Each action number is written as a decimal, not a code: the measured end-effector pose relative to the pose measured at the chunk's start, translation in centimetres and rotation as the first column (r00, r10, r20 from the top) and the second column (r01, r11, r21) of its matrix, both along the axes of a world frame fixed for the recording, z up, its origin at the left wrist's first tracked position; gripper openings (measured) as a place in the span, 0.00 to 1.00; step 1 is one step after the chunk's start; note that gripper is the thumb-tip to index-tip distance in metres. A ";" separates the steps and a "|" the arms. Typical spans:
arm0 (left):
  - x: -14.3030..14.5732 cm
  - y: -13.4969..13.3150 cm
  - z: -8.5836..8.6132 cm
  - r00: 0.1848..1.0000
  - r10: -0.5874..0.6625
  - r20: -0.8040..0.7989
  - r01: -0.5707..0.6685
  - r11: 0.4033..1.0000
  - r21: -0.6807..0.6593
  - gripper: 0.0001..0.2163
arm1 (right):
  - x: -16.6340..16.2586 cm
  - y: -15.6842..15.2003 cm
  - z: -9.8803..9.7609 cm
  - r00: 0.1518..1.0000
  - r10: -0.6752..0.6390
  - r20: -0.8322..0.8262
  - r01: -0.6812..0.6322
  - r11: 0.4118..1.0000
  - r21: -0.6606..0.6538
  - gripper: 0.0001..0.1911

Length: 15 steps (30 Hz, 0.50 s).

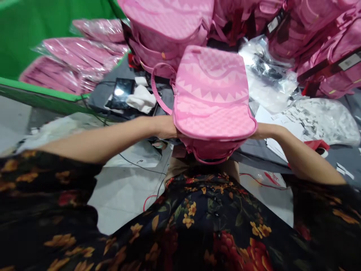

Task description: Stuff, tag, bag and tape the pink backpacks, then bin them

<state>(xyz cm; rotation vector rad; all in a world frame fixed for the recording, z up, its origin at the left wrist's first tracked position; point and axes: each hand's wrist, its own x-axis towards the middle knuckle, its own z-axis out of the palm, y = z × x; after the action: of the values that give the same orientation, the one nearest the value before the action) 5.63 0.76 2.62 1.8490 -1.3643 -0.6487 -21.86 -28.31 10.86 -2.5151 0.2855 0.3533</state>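
Pink backpack [213,99] w/ sawtooth print at the near edge of the dark grey table [251,157], in front of the torso, btwn both hands. L hand [167,127] at its L side, R hand [258,131] at its R side; fingers hidden by the bag, so can't tell if grip is wide or narrow. Contents n/v. Strap loops out on L.

R side of table: clear plastic bag [338,120] w/ small white slips in/around its mouth; red roll [317,146] just nearer, white paper sheets [291,126] next to it, partly under slips. More clear plastic packaging [261,71] beyond.

L side: white cloth [141,98] beside dark glossy device [123,92], cable nearby. Green bin [31,26] holds stacked plastic-wrapped pink bags [79,56].

Far: larger pink backpack [169,17], lower R part blocked by the near one; pink bags w/ dark tags [313,22] crowd upper R.
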 end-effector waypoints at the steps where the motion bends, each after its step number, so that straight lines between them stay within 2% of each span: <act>1: 0.0 1.7 0.7 0.992 -0.123 -0.003 0.123 0.992 0.009 0.20 | -1.1 -0.7 1.0 0.995 0.081 -0.052 -0.079 0.996 0.041 0.33; 2: 0.1 3.3 1.3 0.979 -0.203 -0.001 0.203 0.979 0.003 0.19 | -2.3 -1.7 1.9 0.990 0.119 -0.078 -0.115 0.992 0.060 0.31; 3: 0.3 4.6 1.6 0.977 -0.213 0.007 0.213 0.977 -0.019 0.17 | -3.4 -2.8 2.6 0.995 0.082 -0.058 -0.080 0.996 0.036 0.30; 4: 0.6 5.7 1.6 0.990 -0.138 0.015 0.138 0.989 -0.059 0.16 | -4.3 -4.0 2.8 1.000 -0.016 0.002 0.016 1.000 -0.015 0.31; 6: 1.2 6.3 0.7 0.990 0.139 -0.020 -0.140 0.978 -0.153 0.17 | -4.9 -5.8 2.1 0.955 -0.261 0.140 0.273 0.959 -0.073 0.35; 8: 1.7 4.8 -1.0 0.907 0.389 -0.163 -0.416 0.890 -0.188 0.16 | -3.7 -5.9 0.1 0.889 -0.431 0.158 0.440 0.897 -0.030 0.41; 9: 1.7 3.4 -1.9 0.850 0.457 -0.262 -0.507 0.844 -0.176 0.15 | -2.7 -5.2 -1.2 0.878 -0.461 0.132 0.465 0.885 -0.001 0.44; 10: 1.4 1.8 -2.8 0.783 0.493 -0.380 -0.579 0.801 -0.154 0.16 | -1.6 -4.2 -2.6 0.882 -0.460 0.103 0.461 0.887 0.016 0.46; 13: -0.5 -3.0 -4.8 0.568 0.475 -0.672 -0.715 0.689 -0.117 0.18 | 0.7 -0.6 -5.7 0.905 -0.400 0.142 0.409 0.911 -0.043 0.50; 15: -2.1 -4.9 -5.9 0.503 0.468 -0.726 -0.766 0.630 -0.124 0.18 | 0.7 0.6 -6.7 0.902 -0.393 0.178 0.411 0.909 -0.070 0.50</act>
<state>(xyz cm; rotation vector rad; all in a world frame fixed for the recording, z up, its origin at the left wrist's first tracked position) 3.56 -4.16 -3.33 1.3878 -0.2469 -0.4391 -21.14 -27.74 4.20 -2.4865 0.7625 -0.0322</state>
